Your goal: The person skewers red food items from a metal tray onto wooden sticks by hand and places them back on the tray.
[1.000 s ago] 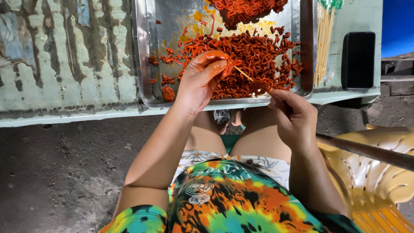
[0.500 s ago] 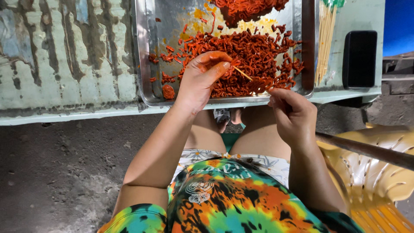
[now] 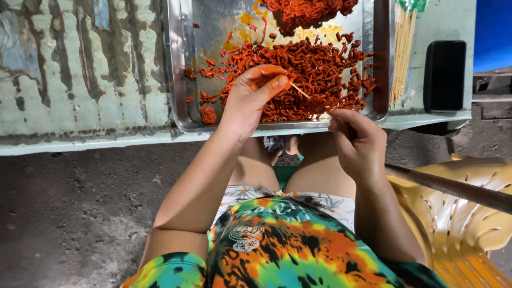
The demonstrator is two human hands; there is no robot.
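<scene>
While the worn green desk (image 3: 80, 69) carries a steel tray (image 3: 178, 80) above rough ground — left hand (image 3: 250, 98) grip pinches red meat strips (image 3: 314, 69), right hand (image 3: 357, 141) grip pinches a skewer (image 3: 300, 90).

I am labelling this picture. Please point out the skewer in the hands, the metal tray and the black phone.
skewer (image 3: 300, 90), head view, bare middle of stick.
metal tray (image 3: 180, 69), head view, left rim.
black phone (image 3: 444, 74), head view, centre.

Shiny metal tray (image 3: 181, 80), thin wooden skewers (image 3: 402, 53), worn peeling painted table (image 3: 80, 69), glossy plastic chair (image 3: 458, 213)
</scene>
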